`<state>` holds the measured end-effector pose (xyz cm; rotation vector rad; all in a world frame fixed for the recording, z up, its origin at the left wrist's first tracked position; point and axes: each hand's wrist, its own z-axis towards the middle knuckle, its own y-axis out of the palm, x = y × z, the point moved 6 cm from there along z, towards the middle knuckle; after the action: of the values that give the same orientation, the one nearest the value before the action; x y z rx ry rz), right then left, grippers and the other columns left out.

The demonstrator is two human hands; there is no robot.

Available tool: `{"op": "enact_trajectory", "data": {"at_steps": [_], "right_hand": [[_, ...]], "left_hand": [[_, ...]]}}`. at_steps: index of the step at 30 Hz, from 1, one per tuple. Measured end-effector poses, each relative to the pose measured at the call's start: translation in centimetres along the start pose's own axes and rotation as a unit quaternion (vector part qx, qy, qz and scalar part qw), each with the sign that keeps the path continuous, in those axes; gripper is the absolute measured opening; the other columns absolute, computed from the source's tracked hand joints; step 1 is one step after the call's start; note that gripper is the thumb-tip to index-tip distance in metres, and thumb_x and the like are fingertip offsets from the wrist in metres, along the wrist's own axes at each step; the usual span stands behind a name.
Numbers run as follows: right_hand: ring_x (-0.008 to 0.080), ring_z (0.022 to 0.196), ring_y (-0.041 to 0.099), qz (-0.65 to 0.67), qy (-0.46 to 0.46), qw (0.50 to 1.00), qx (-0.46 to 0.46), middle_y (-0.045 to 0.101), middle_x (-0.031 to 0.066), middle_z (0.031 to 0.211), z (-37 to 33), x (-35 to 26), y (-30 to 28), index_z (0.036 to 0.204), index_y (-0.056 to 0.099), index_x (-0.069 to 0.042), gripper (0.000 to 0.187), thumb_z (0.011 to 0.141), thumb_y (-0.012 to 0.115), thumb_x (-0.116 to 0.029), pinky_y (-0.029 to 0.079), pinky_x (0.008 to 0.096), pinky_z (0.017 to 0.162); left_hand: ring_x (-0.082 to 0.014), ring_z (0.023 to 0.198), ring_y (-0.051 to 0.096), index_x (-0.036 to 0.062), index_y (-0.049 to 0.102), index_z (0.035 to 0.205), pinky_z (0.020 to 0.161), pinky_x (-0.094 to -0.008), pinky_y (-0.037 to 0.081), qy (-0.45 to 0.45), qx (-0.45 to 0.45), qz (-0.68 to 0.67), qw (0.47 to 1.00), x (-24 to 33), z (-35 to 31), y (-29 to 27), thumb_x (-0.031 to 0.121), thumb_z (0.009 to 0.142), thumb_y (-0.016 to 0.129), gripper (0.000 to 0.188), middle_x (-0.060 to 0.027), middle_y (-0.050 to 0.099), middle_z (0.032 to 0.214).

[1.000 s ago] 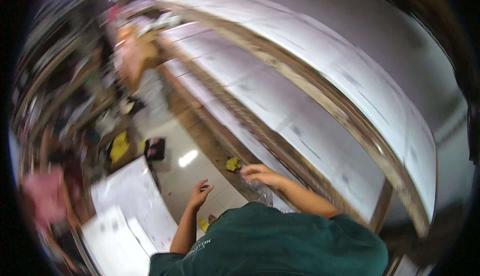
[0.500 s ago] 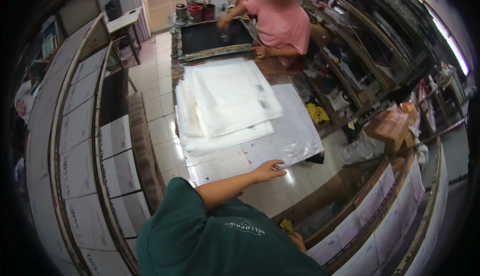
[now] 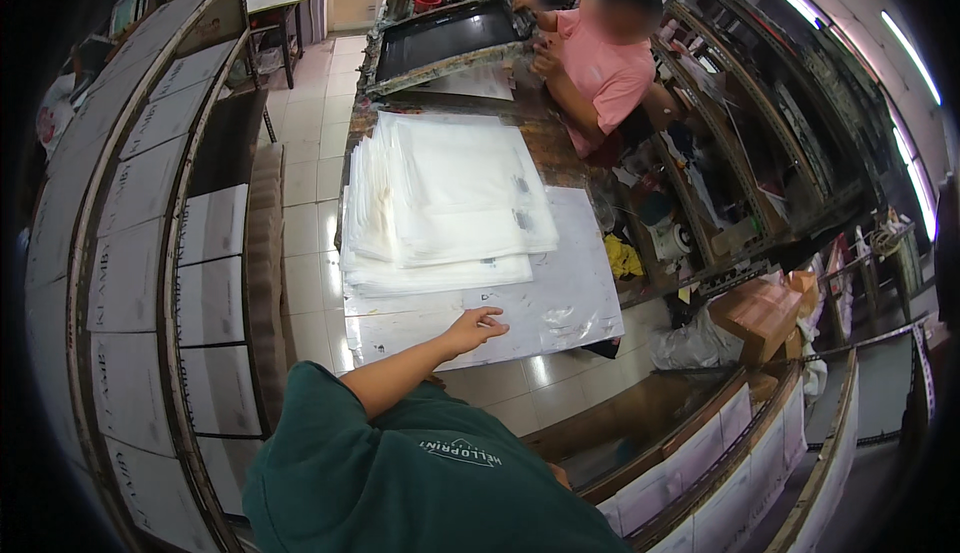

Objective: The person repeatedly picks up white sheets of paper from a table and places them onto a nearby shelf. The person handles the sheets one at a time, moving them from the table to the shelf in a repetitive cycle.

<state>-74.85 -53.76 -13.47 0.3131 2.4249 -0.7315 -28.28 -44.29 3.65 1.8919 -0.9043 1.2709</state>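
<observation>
My left hand hovers over the near edge of a pale sheet-covered tabletop, fingers loosely stretched out and nothing in them. Just beyond it lies a thick, uneven stack of thin white sheets or bags, with small dark prints along its right side. Of my right hand only a sliver of skin shows past my green shirt; its fingers are hidden. At the table's far end a co-worker in a pink shirt has a hand by a dark screen-printing frame, which is tilted up above a pale sheet.
Racks with rows of printed white sheets stand at the left, and more sheet-lined racks at the lower right. Shelving, a cardboard box and a yellow cloth are to the right. Another person sits at the back.
The screen frame, flat before, is now raised at an angle with a pale sheet visible under it. My left hand has shifted left in the view, and my right hand is more hidden.
</observation>
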Motion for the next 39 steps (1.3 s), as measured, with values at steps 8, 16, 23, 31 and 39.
{"op": "enact_trajectory", "data": {"at_steps": [8, 16, 23, 31, 39], "right_hand": [[0.0216, 0.08, 0.058, 0.069, 0.067, 0.994, 0.042, 0.059, 0.0149, 0.1, -3.4, -6.4, -2.0, 0.112, 0.053, 0.004, 0.043, 0.072, 0.059, -0.011, 0.047, 0.032, 0.071], [0.0231, 0.088, 0.058, 0.068, 0.087, 0.993, 0.048, 0.058, 0.0145, 0.104, -3.9, -6.7, -1.9, 0.118, 0.049, 0.002, 0.045, 0.076, 0.058, -0.011, 0.047, 0.0315, 0.075], [0.0229, 0.096, 0.056, 0.035, 0.052, 0.997, 0.044, 0.057, 0.0146, 0.108, -3.7, -1.3, -2.7, 0.119, 0.047, 0.003, 0.046, 0.08, 0.058, -0.018, 0.044, 0.0315, 0.081], [0.0234, 0.097, 0.056, 0.007, 0.138, 0.99, 0.041, 0.057, 0.0158, 0.109, -6.8, -3.2, -4.3, 0.115, 0.051, 0.003, 0.043, 0.08, 0.057, -0.021, 0.044, 0.0318, 0.08], [0.0238, 0.102, 0.053, 0.033, 0.114, 0.992, 0.047, 0.054, 0.0146, 0.114, -3.2, 0.8, -4.3, 0.12, 0.048, 0.0, 0.046, 0.079, 0.059, -0.018, 0.044, 0.033, 0.083]], "left_hand": [[-0.0143, 0.076, 0.052, 0.0043, 0.046, 0.121, 0.067, -0.0261, 0.045, -0.043, 0.034, 0.002, 0.998, 3.0, 1.2, -1.4, 0.035, 0.076, 0.066, 0.058, -0.0063, 0.056, 0.093], [-0.0158, 0.086, 0.054, 0.0054, 0.046, 0.121, 0.073, -0.0277, 0.045, -0.003, 0.087, -0.142, 0.986, 1.6, 5.9, -3.7, 0.032, 0.077, 0.065, 0.054, -0.0082, 0.055, 0.097], [-0.019, 0.094, 0.05, 0.011, 0.044, 0.119, 0.08, -0.0299, 0.044, 0.03, 0.118, -0.376, 0.919, 2.2, 11.5, -7.5, 0.027, 0.083, 0.059, 0.043, -0.0063, 0.049, 0.106], [-0.0211, 0.098, 0.046, 0.0058, 0.036, 0.126, 0.08, -0.0285, 0.043, 0.139, 0.199, -0.452, 0.858, 4.0, 22.3, -15.4, 0.039, 0.075, 0.067, 0.068, -0.0104, 0.04, 0.118], [-0.0167, 0.078, 0.057, -0.0065, 0.045, 0.108, 0.061, -0.0196, 0.052, 0.038, 0.253, -0.482, 0.838, -0.3, 25.9, -13.9, 0.025, 0.079, 0.066, 0.048, -0.0125, 0.051, 0.101]]}}
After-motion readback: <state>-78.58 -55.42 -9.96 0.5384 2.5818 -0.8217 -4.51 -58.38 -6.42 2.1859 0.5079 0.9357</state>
